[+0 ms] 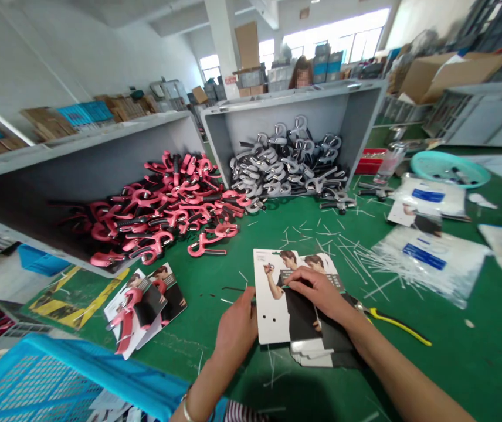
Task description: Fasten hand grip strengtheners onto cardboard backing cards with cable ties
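A stack of printed packaging cards (277, 293) lies on the green table in front of me. My left hand (236, 328) pinches the left edge of the top card, fingers closed on it. My right hand (316, 290) rests on top of the same card, fingers bent and pressing its printed middle. A finished card with a pink hand gripper (134, 310) mounted on it lies to the left. Behind it spreads a pile of pink hand grippers (163, 205), and a pile of grey hand grippers (290, 170) sits farther back.
Yellow-handled pliers (396, 325) lie right of my right arm among several white cable-tie offcuts (348, 252). Plastic bags (431, 258) and a teal basin (448, 170) are at right. A blue crate (57, 381) stands near left. Another person sits beyond the grey bin (295, 111).
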### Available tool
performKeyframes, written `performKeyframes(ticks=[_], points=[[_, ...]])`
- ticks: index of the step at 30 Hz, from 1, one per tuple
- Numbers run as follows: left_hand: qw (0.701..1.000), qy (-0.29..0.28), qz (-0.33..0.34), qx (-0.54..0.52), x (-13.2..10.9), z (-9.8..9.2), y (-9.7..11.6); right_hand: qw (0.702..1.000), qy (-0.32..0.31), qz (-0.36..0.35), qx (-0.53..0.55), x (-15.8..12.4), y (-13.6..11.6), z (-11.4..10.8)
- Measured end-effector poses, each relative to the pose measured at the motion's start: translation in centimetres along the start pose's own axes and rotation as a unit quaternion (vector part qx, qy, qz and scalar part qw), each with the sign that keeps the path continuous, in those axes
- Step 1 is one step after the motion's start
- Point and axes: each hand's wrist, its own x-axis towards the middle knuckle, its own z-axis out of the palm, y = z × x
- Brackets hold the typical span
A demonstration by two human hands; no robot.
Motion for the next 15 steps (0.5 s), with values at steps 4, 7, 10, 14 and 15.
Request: performKeyframes(ticks=[4, 7, 10, 14, 15], points=[[0.972, -0.146, 0.006, -0.185, -1.3, -1.4, -0.1, 1.000, 0.005, 0.007, 0.003, 0.2, 0.0, 0.1], [0.904, -0.257, 0.040, -0.340, -1.8, -2.5, 1.2, 0.998, 0.034, 0.024, 0.037, 0.2, 0.0, -0.3], [0.897, -0.250, 0.087, -0.355, -1.8, -2.8, 2.4, 0.995, 0.055, 0.044, 0.067, 0.0, 0.0, -0.6], [0.950, -0.111, 0.201, -0.213, -0.8, -1.9, 2.7, 0.993, 0.055, 0.054, 0.093, -0.2, -0.1, -0.7], [0.958, -0.082, 0.221, -0.167, -0.5, -1.6, 2.8, 0.992, 0.056, 0.056, 0.095, -0.2, -0.1, -0.7]])
